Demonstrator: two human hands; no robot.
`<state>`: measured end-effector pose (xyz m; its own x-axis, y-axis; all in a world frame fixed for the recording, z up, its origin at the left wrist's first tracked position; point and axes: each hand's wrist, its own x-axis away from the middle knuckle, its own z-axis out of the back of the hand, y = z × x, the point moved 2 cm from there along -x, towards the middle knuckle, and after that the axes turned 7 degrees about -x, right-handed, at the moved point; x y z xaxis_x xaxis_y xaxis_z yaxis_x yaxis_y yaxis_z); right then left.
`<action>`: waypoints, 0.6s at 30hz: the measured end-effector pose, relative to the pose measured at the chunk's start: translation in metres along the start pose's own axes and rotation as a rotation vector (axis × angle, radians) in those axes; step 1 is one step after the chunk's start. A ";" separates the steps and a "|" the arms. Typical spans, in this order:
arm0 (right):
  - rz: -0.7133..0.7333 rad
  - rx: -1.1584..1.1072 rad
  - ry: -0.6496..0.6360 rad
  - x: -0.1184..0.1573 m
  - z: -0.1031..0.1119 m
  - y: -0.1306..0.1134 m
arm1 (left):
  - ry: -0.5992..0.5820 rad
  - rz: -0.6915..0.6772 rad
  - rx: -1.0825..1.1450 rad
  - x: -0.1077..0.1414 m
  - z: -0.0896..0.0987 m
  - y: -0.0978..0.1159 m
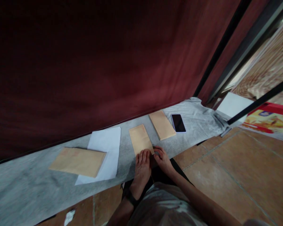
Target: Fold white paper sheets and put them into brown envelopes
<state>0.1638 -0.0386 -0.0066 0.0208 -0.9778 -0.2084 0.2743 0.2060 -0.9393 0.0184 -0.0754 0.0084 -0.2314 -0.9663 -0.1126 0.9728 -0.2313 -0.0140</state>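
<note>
Head view. Narrow table under a grey cloth [193, 110], dark red curtain [103, 69] behind it. Small kraft envelope [140, 137] lies flat around the middle, near end at the table's front edge, reddish print by its far right corner.

Left hand [143, 161], dark band [131, 197] at the wrist: palm down, fingers extended together over the envelope's near end, pressing rather than gripping. Right hand [163, 159]: fingers bent at the near right corner; whether they pinch the paper, can't make out. Dark patch between the hands, not identifiable.

Just right of it: another kraft envelope or stack [162, 125], then a smartphone [178, 123], screen dark. Farther left: larger kraft envelope [77, 161] lying partly over white paper sheets [106, 141].

Handling, my judgement: light, thin, fairly stiff when flat but quick to crease; likely to slide on cloth unless held down. Best hold: one palm flat on the body, thumb and finger at a side edge or corner.
</note>
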 end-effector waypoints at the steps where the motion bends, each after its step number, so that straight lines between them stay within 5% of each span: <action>1: -0.070 -0.096 -0.010 -0.003 -0.001 -0.002 | -0.004 0.015 0.000 -0.003 0.003 0.001; 5: -0.268 -0.429 -0.067 -0.010 -0.008 -0.018 | 0.059 0.081 0.021 -0.013 0.024 -0.002; 9: -0.260 -0.582 -0.099 -0.014 -0.014 -0.042 | 0.189 0.207 0.237 -0.026 0.055 -0.017; 14: -0.128 -0.396 -0.102 -0.012 -0.004 -0.056 | 0.408 0.612 1.019 -0.036 0.073 -0.045; 18: 0.045 -0.154 -0.130 -0.001 0.002 -0.049 | 0.468 0.926 1.693 -0.026 0.042 -0.043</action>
<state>0.1525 -0.0475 0.0405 0.1563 -0.9621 -0.2234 0.1205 0.2431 -0.9625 -0.0175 -0.0452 0.0533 0.5424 -0.7987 0.2605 -0.2947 0.1095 0.9493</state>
